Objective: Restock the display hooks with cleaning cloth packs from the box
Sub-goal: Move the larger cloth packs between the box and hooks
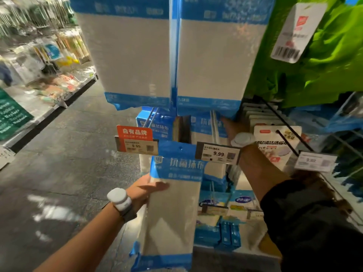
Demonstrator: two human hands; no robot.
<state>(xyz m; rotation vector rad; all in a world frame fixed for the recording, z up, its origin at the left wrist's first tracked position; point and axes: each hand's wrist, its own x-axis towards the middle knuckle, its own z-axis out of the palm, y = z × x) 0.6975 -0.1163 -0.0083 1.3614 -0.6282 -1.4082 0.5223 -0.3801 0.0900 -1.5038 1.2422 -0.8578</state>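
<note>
My left hand (pixel 146 188) grips a cleaning cloth pack (pixel 172 203), white with a blue header, upright and low in the middle of the view. The pack's top sits just below a display hook (pixel 214 122) that carries a 9.99 price tag (pixel 218 155). Similar packs hang behind it on that hook. My right hand (pixel 234 125) reaches up behind the price tag, under two large hanging cloth packs (pixel 212 59); its fingers are mostly hidden among the hanging packs. The box is not in view.
A second hook with an orange label (pixel 134 133) stands to the left. To the right, a black hook (pixel 286 143) holds sponge packs (pixel 275 142). Green cloths (pixel 324 55) hang at upper right. Grey aisle floor (pixel 59 163) and blurred shelves lie left.
</note>
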